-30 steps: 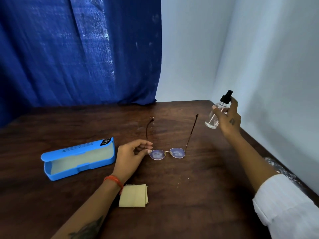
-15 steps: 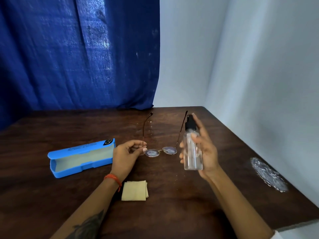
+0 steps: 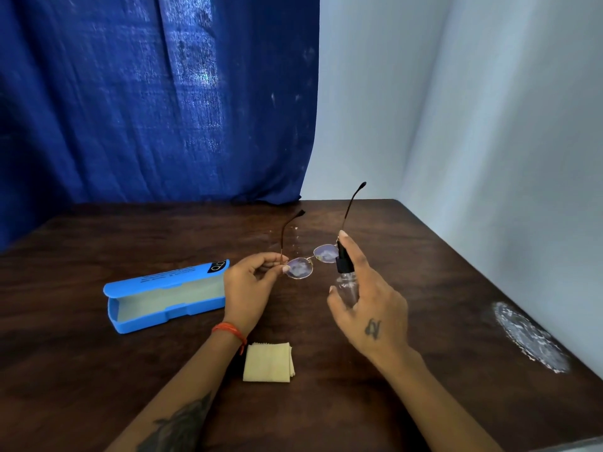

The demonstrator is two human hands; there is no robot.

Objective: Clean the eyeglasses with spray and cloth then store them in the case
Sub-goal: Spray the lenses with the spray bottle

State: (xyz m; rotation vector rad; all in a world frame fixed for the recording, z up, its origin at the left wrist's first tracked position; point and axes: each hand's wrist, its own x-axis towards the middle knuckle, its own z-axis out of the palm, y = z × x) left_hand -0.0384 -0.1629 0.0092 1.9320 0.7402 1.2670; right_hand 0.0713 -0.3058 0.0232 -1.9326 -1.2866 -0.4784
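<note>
My left hand (image 3: pixel 249 290) pinches the thin-framed eyeglasses (image 3: pixel 301 267) at the left hinge and holds them tilted above the table, temples pointing up and away. My right hand (image 3: pixel 368 305) grips a small clear spray bottle (image 3: pixel 346 278) with a black nozzle, forefinger on top of the pump, right beside the right lens. A folded pale yellow cloth (image 3: pixel 267 362) lies on the table just below my left wrist. The blue glasses case (image 3: pixel 166 295) lies open to the left of my left hand.
The dark wooden table (image 3: pixel 98 370) stands in a corner. A blue curtain (image 3: pixel 146 109) hangs behind it and a pale wall runs along the right edge. A whitish patch (image 3: pixel 530 337) marks the table near that wall.
My right hand brought the spray bottle from the far right in to the lenses. My left hand lifted the eyeglasses off the table and tilted them.
</note>
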